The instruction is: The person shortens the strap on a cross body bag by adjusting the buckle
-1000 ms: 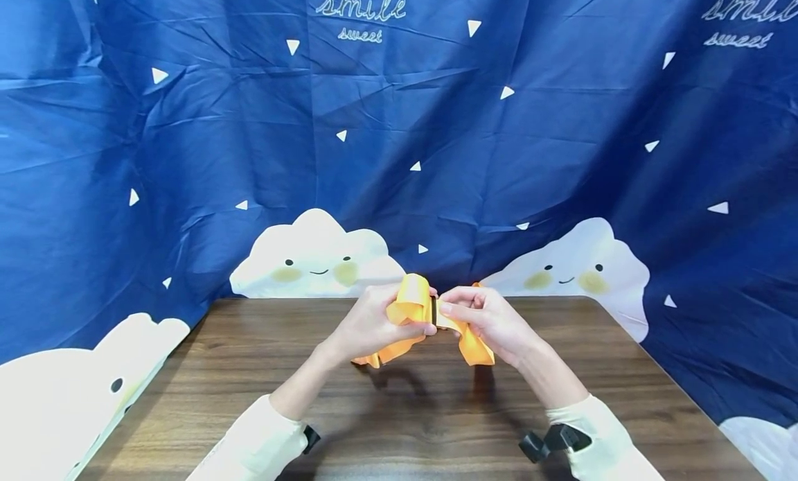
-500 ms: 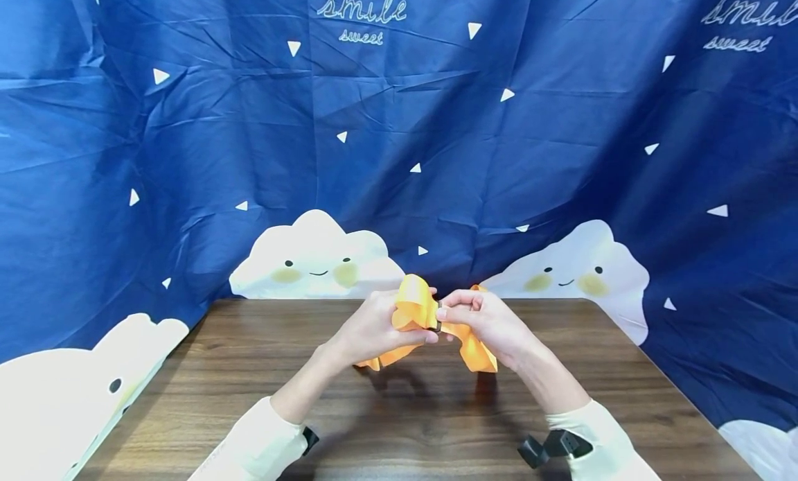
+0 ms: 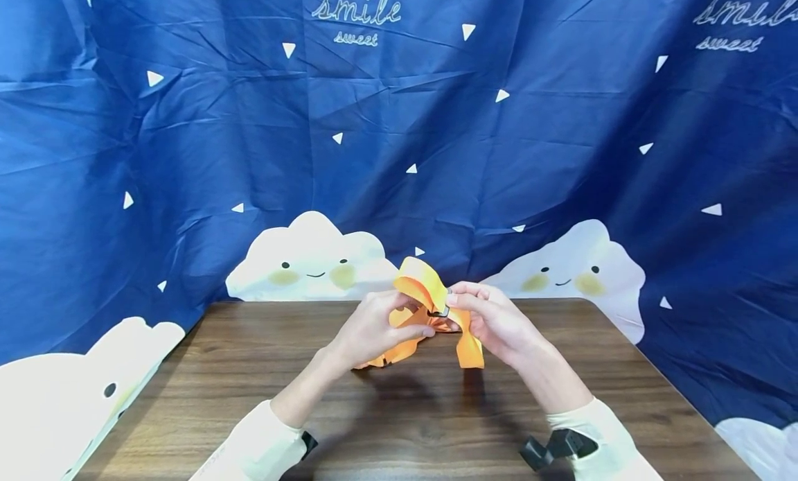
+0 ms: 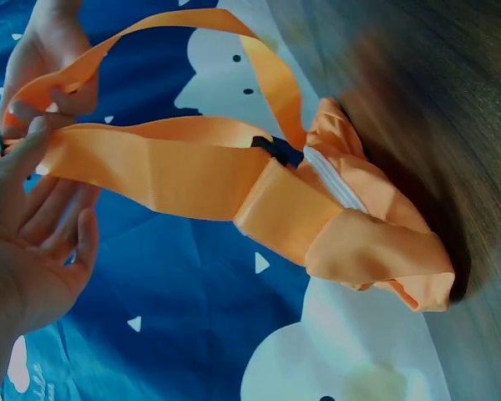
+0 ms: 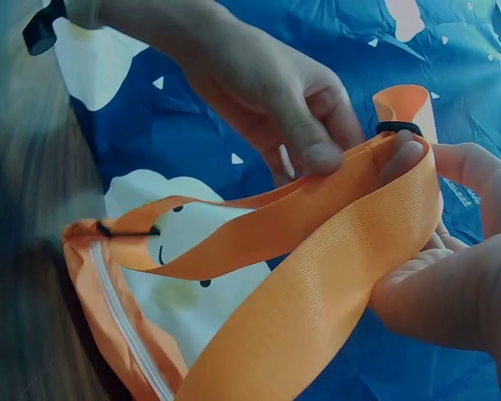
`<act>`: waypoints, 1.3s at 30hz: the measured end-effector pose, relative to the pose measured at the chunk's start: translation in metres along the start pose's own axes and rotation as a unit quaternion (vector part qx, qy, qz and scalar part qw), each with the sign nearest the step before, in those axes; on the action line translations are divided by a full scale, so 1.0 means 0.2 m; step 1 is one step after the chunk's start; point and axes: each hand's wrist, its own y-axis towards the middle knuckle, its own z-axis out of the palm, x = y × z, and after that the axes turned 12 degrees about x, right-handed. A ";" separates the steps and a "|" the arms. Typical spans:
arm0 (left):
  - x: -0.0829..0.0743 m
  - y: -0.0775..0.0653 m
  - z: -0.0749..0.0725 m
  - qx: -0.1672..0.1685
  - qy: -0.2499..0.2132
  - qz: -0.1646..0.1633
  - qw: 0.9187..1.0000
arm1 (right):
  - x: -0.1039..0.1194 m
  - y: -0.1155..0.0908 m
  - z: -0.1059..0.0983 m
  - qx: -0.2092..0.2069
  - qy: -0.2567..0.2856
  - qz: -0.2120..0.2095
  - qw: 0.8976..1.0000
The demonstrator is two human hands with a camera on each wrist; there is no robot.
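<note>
An orange zipped pouch (image 4: 384, 238) with a white zipper (image 4: 338, 180) has a broad orange webbing strap (image 5: 309, 284) running up from it. On the strap sits a black slider buckle (image 5: 398, 128), a small loop of webbing standing out beyond it. My right hand (image 3: 499, 318) pinches the webbing right at this buckle between thumb and fingers. My left hand (image 3: 370, 325) holds the strap to the left of it, thumb along the webbing, the other fingers loosely spread. A second black fitting (image 4: 269, 149) shows where the strap nears the pouch.
Beneath the hands is a dark wood-grain table (image 3: 399, 425). A blue curtain (image 3: 436, 120) printed with clouds and white triangles hangs behind its far edge. Black wrist devices (image 3: 557, 448) sit on the pale sleeves (image 3: 605, 439).
The buckle has tilted and come away from the left hand, whose thumb and fingers are now wider apart. The strap loop stands higher, and the hanging strap end has swung left.
</note>
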 end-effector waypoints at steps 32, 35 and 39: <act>0.19 -0.05 -0.03 0.111 0.090 -0.084 0.986 | 0.13 -0.07 -0.10 0.073 0.165 -0.141 0.973; 0.20 -0.05 -0.04 0.131 0.100 -0.091 0.982 | 0.13 -0.07 -0.10 0.082 0.190 -0.151 0.967; 0.21 -0.06 -0.04 0.161 0.106 -0.106 0.975 | 0.13 -0.08 -0.11 0.082 0.197 -0.154 0.965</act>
